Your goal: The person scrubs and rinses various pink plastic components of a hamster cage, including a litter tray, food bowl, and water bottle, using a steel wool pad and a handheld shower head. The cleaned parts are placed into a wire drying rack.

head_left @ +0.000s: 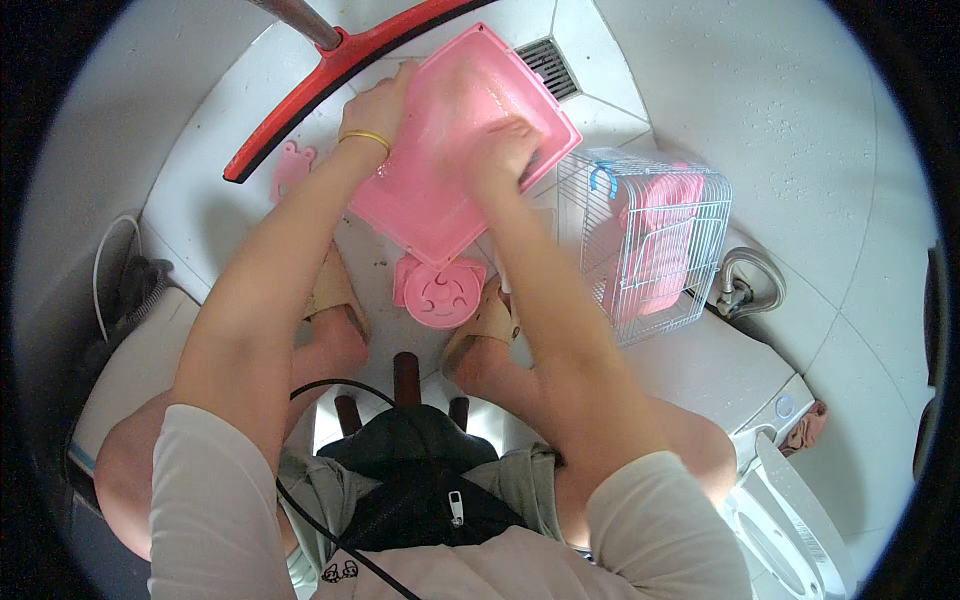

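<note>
A shallow pink plastic tray is tilted in front of me, its inside wet and shiny. My left hand grips the tray's upper left edge, with a yellow band around that wrist. Inside the tray, near its right side, is my right hand, blurred and with curled fingers. Something dark shows at the edge of that hand; what it is, and whether the fingers hold it, cannot be made out. Just below the tray's lower corner lies a round pink plastic piece with a face-like cutout.
A red floor squeegee crosses the upper left, beside a small pink plastic piece. The floor drain lies beyond the tray. On the right are a wire pet cage with pink parts, a metal hose and a white toilet.
</note>
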The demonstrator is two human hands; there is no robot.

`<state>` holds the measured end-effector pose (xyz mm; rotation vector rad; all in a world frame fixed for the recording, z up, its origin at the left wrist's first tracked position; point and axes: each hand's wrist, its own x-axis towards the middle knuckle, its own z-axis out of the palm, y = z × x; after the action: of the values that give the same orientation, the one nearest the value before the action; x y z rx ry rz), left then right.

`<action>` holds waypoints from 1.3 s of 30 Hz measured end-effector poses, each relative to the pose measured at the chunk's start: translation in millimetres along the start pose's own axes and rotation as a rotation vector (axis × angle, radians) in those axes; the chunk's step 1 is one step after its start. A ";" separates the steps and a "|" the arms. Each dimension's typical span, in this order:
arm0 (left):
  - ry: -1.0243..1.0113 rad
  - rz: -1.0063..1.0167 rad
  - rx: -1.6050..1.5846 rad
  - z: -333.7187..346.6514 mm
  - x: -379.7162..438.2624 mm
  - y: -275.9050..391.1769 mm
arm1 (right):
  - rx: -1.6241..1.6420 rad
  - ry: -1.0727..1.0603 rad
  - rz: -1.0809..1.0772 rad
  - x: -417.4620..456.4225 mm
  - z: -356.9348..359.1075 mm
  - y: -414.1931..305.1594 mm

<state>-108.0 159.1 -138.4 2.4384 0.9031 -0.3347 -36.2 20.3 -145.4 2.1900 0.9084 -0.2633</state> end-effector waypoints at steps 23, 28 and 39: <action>0.158 -0.062 -0.653 22.0 -36.9 -35.0 | 1.087 0.467 -0.517 -47.1 19.6 -41.6; 0.167 -0.032 -0.886 28.3 -42.4 -40.8 | 1.926 0.121 -0.136 -3.7 -34.8 -57.8; 0.113 -0.130 -0.629 30.4 -47.4 -46.4 | 1.483 0.067 -0.325 -74.1 6.6 -88.9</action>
<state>-175.7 147.2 -162.8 1.8369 1.0302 0.0472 -150.0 19.0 -167.3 3.3089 1.3138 -1.3795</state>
